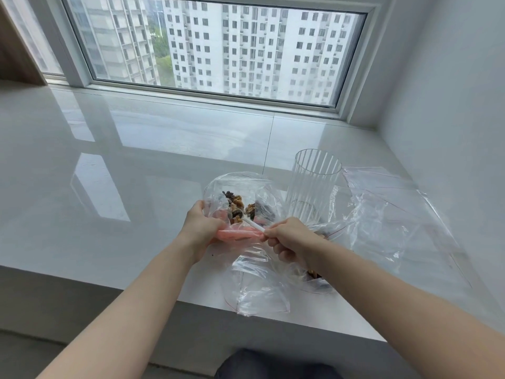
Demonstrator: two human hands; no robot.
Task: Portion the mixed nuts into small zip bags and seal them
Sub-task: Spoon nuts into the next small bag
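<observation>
Head view, the only camera I have: I look down over two bare forearms at a glossy white tabletop [136, 165] set under a wide window [216, 47] facing apartment towers.

My left hand [200, 224] pinches the near lip of a small zip bag [240, 198], fingers curled round the pinkish zip strip, holding the mouth open. My right hand [291, 240] is curled round the handle of a white spoon [252, 224], whose bowl reaches into the bag among the mixed nuts [236, 205], brown and dark pieces heaped together inside the clear film.

Just beside the bag, to the right, a ribbed clear glass [314, 187] stands upright; I cannot tell if anything is in it. Further right lies a large clear bag [396, 214], crumpled and spread flat. Another clear bag [259, 283] lies below my hands at the tabletop's near edge, and a few nuts show under my right wrist.

I judge the zip bag to be light, limp and slippery; it will sag shut unless held by the stiffer zip strip, which is the best place to grip. The nuts are loose and could roll off a tilted spoon. The glass looks fragile and stands near my right elbow's path.
</observation>
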